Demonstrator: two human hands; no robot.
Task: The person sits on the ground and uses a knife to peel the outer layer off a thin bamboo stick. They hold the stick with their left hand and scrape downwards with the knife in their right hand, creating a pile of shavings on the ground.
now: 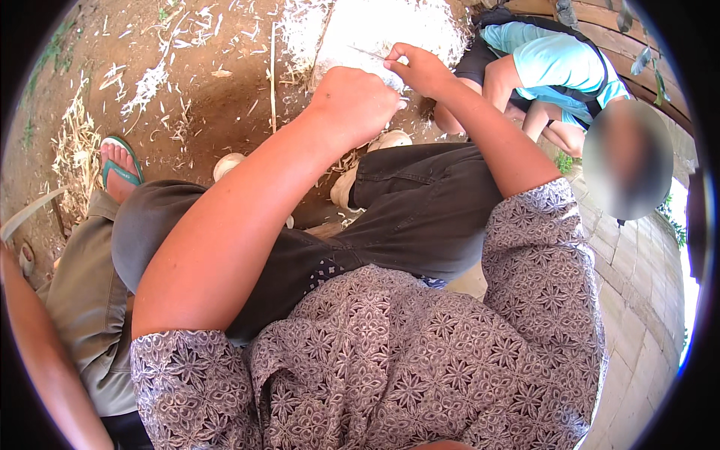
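Observation:
My left hand (356, 101) is closed in a fist ahead of my knees, its back turned up, hiding whatever the fingers hold. Just beyond it and to the right, my right hand (414, 69) is closed with thumb and forefinger together. A thin, pointed grey sliver (366, 52) sticks out leftward from those fingers; whether it is a blade or a strip I cannot tell. Beneath and past both hands is a pale heap of shavings (300, 45), partly washed out by bright light.
A long thin stick (273, 82) lies on the brown dirt floor (217, 105) among scattered shavings. At my left sits a person with a green sandal (124, 166). Another person in a light-blue shirt (551, 60) crouches at the right, beside a grey block wall (634, 277).

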